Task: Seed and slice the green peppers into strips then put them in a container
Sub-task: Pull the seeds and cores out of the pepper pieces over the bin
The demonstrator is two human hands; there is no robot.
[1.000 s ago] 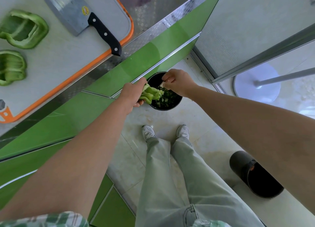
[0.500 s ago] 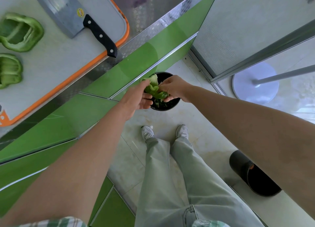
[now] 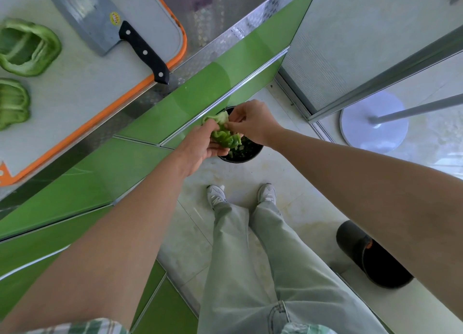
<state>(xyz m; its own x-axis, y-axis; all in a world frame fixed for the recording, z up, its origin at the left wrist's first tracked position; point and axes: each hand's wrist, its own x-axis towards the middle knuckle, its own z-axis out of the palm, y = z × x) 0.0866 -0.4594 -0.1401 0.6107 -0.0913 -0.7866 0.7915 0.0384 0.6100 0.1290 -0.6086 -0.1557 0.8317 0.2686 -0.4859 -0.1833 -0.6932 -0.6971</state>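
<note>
Both arms reach forward and down, away from the tabletop [image 3: 220, 20] and out over a black bin [image 3: 241, 159] that stands on the floor [image 3: 295, 183] against the green cupboard fronts [image 3: 140, 158]. The left hand [image 3: 200, 147] is turned palm up, fingers curled under and round a pepper piece [image 3: 225, 134], so this grip cradles it from below. The right hand [image 3: 254, 123] comes in from the other side, knuckles up and wrist bent, thumb and fingertips pinching the pepper piece at its pale inner part; this grip is closed on it too. The pepper piece is held between the two hands just above the bin's mouth, not touching the rim. Its long axis runs away from the person, the paler, ragged end pointing up toward the cupboard and the darker green end pointing down into the bin, where green scraps lie. Up on the tabletop an orange-rimmed chopping board [image 3: 87, 83] carries a cleaver [image 3: 100, 18] lying flat, its black handle aimed at the board's near corner and reaching past the rim. At the board's left side lie a farther pepper half [image 3: 27, 48] and a nearer pepper half [image 3: 12, 103], both hollow side up and apart from each other. A second bin [image 3: 368, 253] stands on the floor to the right of the person's legs.
</note>
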